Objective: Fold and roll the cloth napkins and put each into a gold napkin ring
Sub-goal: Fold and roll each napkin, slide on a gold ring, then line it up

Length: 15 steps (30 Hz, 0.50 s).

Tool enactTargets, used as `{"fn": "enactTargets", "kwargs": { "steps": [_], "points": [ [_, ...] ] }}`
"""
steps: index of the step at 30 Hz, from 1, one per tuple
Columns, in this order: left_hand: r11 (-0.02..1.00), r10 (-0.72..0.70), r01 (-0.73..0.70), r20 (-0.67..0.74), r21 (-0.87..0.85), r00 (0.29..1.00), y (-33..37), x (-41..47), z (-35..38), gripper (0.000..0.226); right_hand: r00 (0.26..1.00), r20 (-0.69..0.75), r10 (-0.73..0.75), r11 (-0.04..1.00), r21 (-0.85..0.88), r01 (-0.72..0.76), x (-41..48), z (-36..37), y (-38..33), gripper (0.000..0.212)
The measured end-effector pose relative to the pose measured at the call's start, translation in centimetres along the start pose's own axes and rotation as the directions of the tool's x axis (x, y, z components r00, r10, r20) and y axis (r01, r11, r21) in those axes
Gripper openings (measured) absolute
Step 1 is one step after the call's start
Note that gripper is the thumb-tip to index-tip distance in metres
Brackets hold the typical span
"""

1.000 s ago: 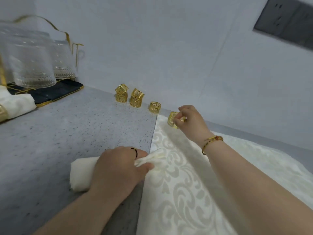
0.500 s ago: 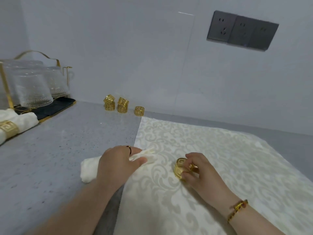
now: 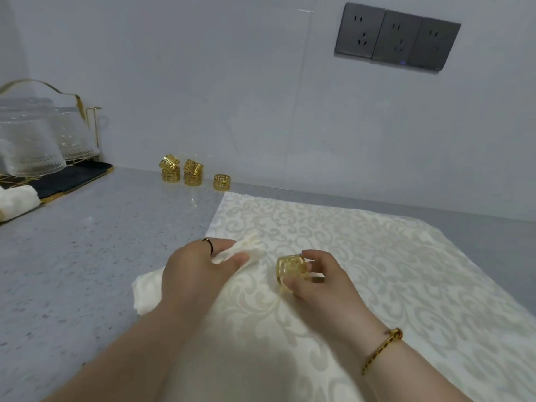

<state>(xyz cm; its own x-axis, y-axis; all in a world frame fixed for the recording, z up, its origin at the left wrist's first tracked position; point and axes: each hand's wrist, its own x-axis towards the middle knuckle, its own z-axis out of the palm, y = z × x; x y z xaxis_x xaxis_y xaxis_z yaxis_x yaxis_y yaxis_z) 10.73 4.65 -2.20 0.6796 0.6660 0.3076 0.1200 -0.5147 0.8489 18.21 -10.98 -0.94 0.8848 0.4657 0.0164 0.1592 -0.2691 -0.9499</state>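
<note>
Right hand (image 3: 316,281), fingers clamped on a ring (image 3: 291,269), has brought it from the back edge of the counter (image 3: 87,256) to beside the napkin (image 3: 148,293) the left hand (image 3: 200,271) grips; threading can begin.

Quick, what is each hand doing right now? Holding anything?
Left hand: closed, holding the rolled napkin.
Right hand: closed, pinching a gold napkin ring.

Left hand (image 3: 200,268) lies palm-down, gripping the rolled cream cloth napkin (image 3: 148,294); right hand (image 3: 319,281) pinches the gold openwork napkin ring (image 3: 291,268).
</note>
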Motion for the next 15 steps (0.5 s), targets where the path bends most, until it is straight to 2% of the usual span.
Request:
{"fn": "enactTargets", "kwargs": {
  "steps": [2, 5, 8, 11, 15],
  "points": [
    [0.998, 0.051, -0.050, 0.004, -0.022, 0.999, 0.2, -0.6, 0.4, 0.020, 0.997, 0.050, 0.056, 0.957, 0.284, -0.068, -0.2, 0.2, -0.1, 0.038],
    [0.994, 0.096, -0.095, 0.025, -0.052, 0.995, 0.6, -0.7, 0.6, 0.021, 0.995, 0.087, 0.039, 0.881, 0.466, -0.075, -0.7, 1.1, -0.1, 0.031],
    [0.988, 0.128, -0.120, 0.088, -0.092, 0.988, 0.8, -0.9, 0.7, 0.026, 0.999, 0.051, -0.013, 0.894, 0.448, -0.011, -0.6, 1.3, 0.2, 0.032],
    [0.988, 0.147, -0.137, 0.158, -0.076, 0.976, 0.8, -1.1, 0.7, 0.021, 0.999, 0.034, -0.030, 0.915, 0.404, 0.014, -0.6, 1.1, 0.3, 0.034],
    [0.983, 0.179, -0.168, 0.165, -0.077, 0.970, 0.9, -1.1, 0.5, 0.039, 0.998, 0.047, -0.052, 0.928, 0.370, 0.031, -0.5, 1.0, 0.3, 0.041]
  ]
}}
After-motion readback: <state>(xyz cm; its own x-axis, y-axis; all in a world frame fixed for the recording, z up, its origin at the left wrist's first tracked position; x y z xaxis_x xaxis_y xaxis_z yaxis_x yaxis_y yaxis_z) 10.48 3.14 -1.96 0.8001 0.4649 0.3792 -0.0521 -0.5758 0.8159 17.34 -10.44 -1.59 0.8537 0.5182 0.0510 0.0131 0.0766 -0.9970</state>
